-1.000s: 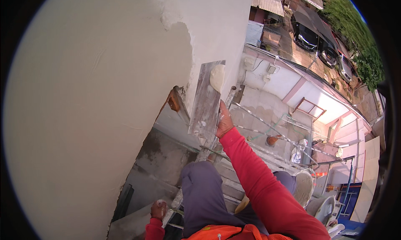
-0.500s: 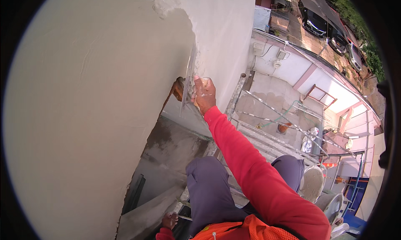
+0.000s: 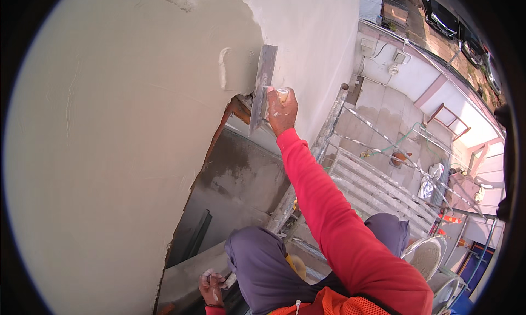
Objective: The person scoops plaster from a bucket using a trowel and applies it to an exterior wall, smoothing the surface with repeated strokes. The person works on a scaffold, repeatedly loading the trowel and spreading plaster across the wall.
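Note:
My right hand [image 3: 282, 112] is closed round the handle of a plastering trowel [image 3: 264, 74]. Its long metal blade stands tilted at the border between the darker grey plaster [image 3: 126, 123] and a paler wall face [image 3: 312, 41]. A raised ridge of plaster [image 3: 222, 68] lies just left of the blade. Below the trowel, a rough brownish edge [image 3: 226, 115] borders an opening in the wall. My left hand [image 3: 211, 286] is low beside my knee, with curled, plaster-smeared fingers; what they hold, if anything, I cannot make out.
Scaffold poles [image 3: 331, 117] and a slatted platform [image 3: 378, 186] stand to the right. Buckets [image 3: 426, 257] sit by my right knee. Far below lie a paved yard [image 3: 383, 112], a wooden frame [image 3: 449, 120] and parked cars [image 3: 438, 13].
The trowel blade has turned from nearly edge-on to show its face, and my right hand has shifted slightly right in view. A plaster ridge now shows beside it. The view has shifted.

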`<control>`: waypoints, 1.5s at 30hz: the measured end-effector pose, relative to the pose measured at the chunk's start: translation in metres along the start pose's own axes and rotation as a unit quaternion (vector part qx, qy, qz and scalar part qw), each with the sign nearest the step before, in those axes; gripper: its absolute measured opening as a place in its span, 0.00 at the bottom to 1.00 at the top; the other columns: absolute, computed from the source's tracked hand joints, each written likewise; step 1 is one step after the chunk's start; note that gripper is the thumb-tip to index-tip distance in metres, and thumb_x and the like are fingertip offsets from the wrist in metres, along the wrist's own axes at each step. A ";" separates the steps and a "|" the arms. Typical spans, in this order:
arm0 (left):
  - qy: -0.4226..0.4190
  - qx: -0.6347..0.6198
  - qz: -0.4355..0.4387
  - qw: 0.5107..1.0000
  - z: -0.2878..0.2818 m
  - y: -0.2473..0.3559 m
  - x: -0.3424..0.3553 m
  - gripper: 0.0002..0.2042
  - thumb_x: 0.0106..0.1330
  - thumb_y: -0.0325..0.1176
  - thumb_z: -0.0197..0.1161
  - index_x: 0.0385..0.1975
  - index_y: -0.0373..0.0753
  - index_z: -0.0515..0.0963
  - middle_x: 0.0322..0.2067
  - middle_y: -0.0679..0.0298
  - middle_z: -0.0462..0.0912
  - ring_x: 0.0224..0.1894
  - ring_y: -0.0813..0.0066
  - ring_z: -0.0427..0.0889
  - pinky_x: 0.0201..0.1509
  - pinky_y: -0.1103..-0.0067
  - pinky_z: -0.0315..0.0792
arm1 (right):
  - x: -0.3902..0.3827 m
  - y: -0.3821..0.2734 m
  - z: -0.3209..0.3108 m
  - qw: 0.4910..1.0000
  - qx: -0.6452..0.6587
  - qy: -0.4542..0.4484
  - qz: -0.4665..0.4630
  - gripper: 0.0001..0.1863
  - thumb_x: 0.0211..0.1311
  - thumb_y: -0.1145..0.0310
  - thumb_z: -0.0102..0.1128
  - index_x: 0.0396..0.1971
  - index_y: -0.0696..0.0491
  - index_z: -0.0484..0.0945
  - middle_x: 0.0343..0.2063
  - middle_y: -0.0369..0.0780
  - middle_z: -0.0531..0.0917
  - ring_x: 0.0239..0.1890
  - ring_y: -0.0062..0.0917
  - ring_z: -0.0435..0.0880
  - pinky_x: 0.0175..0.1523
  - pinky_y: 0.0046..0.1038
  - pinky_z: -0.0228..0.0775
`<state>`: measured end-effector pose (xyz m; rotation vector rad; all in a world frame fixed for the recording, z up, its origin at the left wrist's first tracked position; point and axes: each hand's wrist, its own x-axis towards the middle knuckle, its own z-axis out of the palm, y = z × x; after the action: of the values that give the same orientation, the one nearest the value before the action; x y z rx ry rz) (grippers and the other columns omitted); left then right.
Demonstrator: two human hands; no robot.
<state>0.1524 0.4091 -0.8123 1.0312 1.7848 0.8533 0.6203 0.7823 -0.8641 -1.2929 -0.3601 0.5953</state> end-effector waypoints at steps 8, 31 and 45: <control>-0.015 0.011 0.038 0.999 0.046 0.068 -0.007 0.18 0.77 0.37 0.62 0.56 0.31 0.72 0.36 0.60 0.83 0.34 0.75 0.84 0.34 0.80 0.81 | -0.008 -0.041 0.030 0.995 0.055 -0.064 -0.060 0.25 0.67 0.49 0.72 0.33 0.56 0.73 0.21 0.35 0.79 0.19 0.19 0.75 0.25 0.30 0.73; 0.000 0.038 0.031 0.999 0.042 0.051 -0.013 0.19 0.77 0.43 0.62 0.56 0.34 0.73 0.36 0.62 0.83 0.34 0.74 0.85 0.33 0.78 0.81 | 0.021 -0.096 0.002 0.976 0.086 -0.148 -0.137 0.26 0.68 0.45 0.71 0.33 0.55 0.74 0.22 0.31 0.76 0.24 0.14 0.73 0.29 0.23 0.69; -0.009 0.027 0.026 0.999 0.056 0.067 -0.007 0.21 0.77 0.45 0.62 0.55 0.33 0.73 0.35 0.61 0.82 0.34 0.74 0.85 0.34 0.78 0.81 | 0.011 -0.117 0.015 0.934 -0.080 -0.226 -0.263 0.27 0.67 0.46 0.69 0.38 0.59 0.76 0.23 0.45 0.85 0.28 0.35 0.85 0.39 0.36 0.78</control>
<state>0.2255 0.4384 -0.7738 1.1215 1.7802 0.8293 0.6446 0.7823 -0.7484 -1.1354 -1.1187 0.4019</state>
